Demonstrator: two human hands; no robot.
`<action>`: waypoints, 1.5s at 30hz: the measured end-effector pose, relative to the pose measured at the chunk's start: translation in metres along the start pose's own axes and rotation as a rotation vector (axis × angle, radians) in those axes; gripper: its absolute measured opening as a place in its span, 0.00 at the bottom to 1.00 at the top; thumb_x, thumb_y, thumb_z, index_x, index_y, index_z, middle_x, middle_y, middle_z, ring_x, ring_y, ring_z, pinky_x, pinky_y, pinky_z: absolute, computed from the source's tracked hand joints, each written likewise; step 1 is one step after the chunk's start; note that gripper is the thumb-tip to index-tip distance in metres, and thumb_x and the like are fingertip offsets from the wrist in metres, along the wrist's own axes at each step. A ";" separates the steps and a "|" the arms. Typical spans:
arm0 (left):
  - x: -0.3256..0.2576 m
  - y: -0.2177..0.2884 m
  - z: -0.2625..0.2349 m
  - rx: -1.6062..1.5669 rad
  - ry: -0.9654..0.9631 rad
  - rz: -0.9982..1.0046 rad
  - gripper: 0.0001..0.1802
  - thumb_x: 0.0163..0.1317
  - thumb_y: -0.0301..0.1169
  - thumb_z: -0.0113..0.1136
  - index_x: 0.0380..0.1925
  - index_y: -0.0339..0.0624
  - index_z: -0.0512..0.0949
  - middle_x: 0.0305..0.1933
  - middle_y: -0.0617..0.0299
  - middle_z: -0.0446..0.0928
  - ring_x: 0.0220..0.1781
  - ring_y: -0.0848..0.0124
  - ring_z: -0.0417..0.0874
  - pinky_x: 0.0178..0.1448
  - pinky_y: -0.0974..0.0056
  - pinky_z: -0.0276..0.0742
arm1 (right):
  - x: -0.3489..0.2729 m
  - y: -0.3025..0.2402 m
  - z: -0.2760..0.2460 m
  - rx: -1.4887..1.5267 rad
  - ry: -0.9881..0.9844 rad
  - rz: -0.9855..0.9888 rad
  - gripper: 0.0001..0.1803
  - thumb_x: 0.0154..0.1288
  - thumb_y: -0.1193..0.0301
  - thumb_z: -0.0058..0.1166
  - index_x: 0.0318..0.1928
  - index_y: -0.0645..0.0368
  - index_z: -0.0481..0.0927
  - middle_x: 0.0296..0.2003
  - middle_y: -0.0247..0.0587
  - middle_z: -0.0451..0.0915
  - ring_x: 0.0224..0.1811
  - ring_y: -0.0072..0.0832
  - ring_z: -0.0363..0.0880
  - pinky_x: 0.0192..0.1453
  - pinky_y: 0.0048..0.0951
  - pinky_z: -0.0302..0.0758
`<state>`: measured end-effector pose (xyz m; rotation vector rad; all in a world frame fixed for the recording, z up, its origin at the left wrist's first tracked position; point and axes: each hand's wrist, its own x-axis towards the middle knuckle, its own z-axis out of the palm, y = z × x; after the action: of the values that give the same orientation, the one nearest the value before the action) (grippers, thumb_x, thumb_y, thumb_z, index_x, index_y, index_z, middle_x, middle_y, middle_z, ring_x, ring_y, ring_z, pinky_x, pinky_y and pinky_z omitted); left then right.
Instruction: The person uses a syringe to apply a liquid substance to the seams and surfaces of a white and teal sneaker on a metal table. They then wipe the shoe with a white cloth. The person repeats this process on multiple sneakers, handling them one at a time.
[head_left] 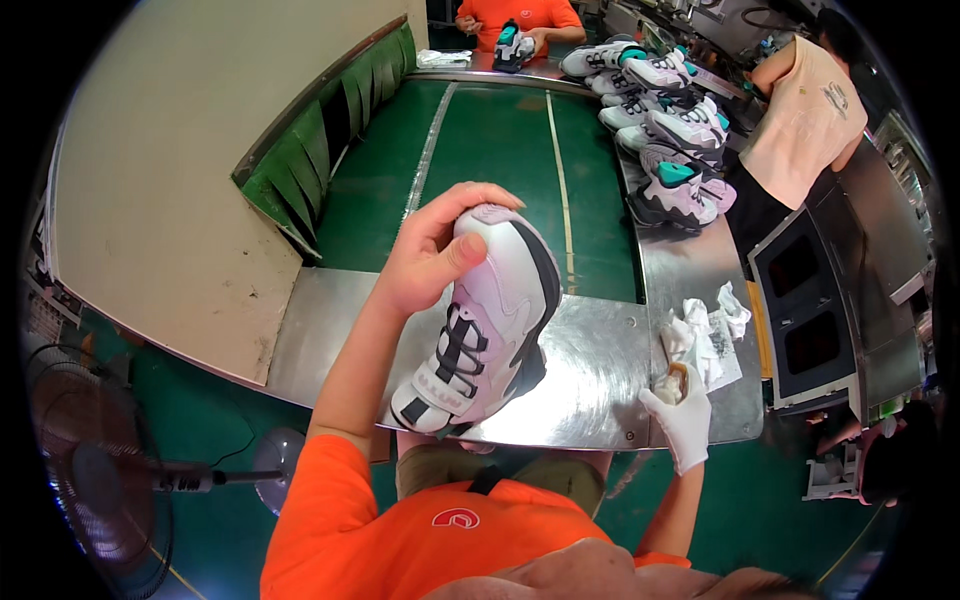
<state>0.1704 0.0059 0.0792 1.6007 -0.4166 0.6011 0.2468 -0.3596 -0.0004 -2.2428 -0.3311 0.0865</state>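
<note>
My bare left hand (432, 250) grips a white, pale lilac and black sneaker (505, 315) by its toe. The shoe stands tilted with the toe up, its heel end toward me at the metal table's (590, 385) near edge. Black laces and a strap face left; the dark sole edge runs along the right. My right hand (684, 418), in a white glove, is curled at the table's right side round a small tan or cream thing that I cannot make out. Just beyond it lie crumpled white cloths or papers (690, 335).
Ahead runs a green conveyor belt (500, 180), with green flaps (285, 190) at its left. Several similar sneakers (675, 125) are piled along the right ledge. Across the belt a person in orange (520, 14) holds a shoe; another person (800, 120) stands at right. A fan (95, 470) is lower left.
</note>
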 end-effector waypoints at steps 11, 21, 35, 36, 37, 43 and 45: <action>0.009 0.020 0.015 0.187 -0.096 0.017 0.31 0.66 0.52 0.59 0.51 0.31 0.77 0.51 0.54 0.76 0.53 0.67 0.77 0.57 0.65 0.72 | 0.012 -0.093 -0.006 1.368 -0.705 -0.585 0.51 0.37 0.53 0.64 0.61 0.74 0.66 0.36 0.58 0.79 0.36 0.46 0.82 0.43 0.42 0.81; 0.008 0.024 0.016 0.229 -0.103 0.016 0.30 0.66 0.51 0.59 0.51 0.32 0.78 0.50 0.55 0.76 0.52 0.68 0.76 0.57 0.66 0.70 | 0.023 -0.116 0.006 1.366 -0.870 -0.702 0.57 0.34 0.45 0.66 0.59 0.75 0.66 0.36 0.60 0.79 0.37 0.45 0.82 0.44 0.41 0.80; -0.001 0.010 -0.003 0.103 0.009 -0.006 0.33 0.66 0.53 0.60 0.53 0.30 0.76 0.52 0.55 0.77 0.52 0.68 0.79 0.57 0.66 0.73 | 0.005 -0.157 0.006 1.087 -0.601 -0.293 0.43 0.52 0.49 0.63 0.55 0.78 0.72 0.32 0.53 0.79 0.35 0.40 0.82 0.44 0.39 0.80; -0.003 0.008 -0.008 0.094 0.030 -0.017 0.33 0.66 0.53 0.60 0.53 0.30 0.76 0.52 0.55 0.77 0.52 0.68 0.79 0.57 0.66 0.73 | 0.008 -0.160 0.011 1.097 -0.620 -0.325 0.44 0.50 0.50 0.65 0.55 0.78 0.72 0.32 0.53 0.79 0.35 0.40 0.82 0.45 0.39 0.80; -0.005 0.006 -0.011 0.087 0.053 -0.028 0.34 0.66 0.54 0.60 0.54 0.31 0.76 0.52 0.55 0.78 0.52 0.68 0.79 0.57 0.66 0.74 | 0.012 -0.161 0.015 1.109 -0.641 -0.359 0.44 0.48 0.51 0.67 0.55 0.77 0.72 0.33 0.53 0.79 0.35 0.39 0.82 0.46 0.39 0.79; -0.017 -0.018 -0.037 0.045 0.254 -0.031 0.32 0.69 0.52 0.58 0.57 0.32 0.74 0.50 0.58 0.79 0.51 0.72 0.79 0.56 0.69 0.74 | 0.050 -0.149 0.056 1.217 -0.906 -0.545 0.55 0.31 0.56 0.77 0.59 0.79 0.68 0.41 0.54 0.78 0.43 0.38 0.81 0.50 0.37 0.77; -0.026 -0.026 -0.050 0.051 0.280 -0.091 0.36 0.70 0.55 0.54 0.60 0.29 0.69 0.53 0.54 0.77 0.54 0.69 0.79 0.60 0.66 0.73 | 0.055 -0.144 0.070 1.233 -0.951 -0.493 0.58 0.29 0.58 0.78 0.60 0.80 0.67 0.42 0.54 0.78 0.45 0.38 0.80 0.52 0.36 0.77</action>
<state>0.1583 0.0569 0.0456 1.5470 -0.1201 0.7582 0.2579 -0.2048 0.0680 -0.7410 -0.9852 0.8437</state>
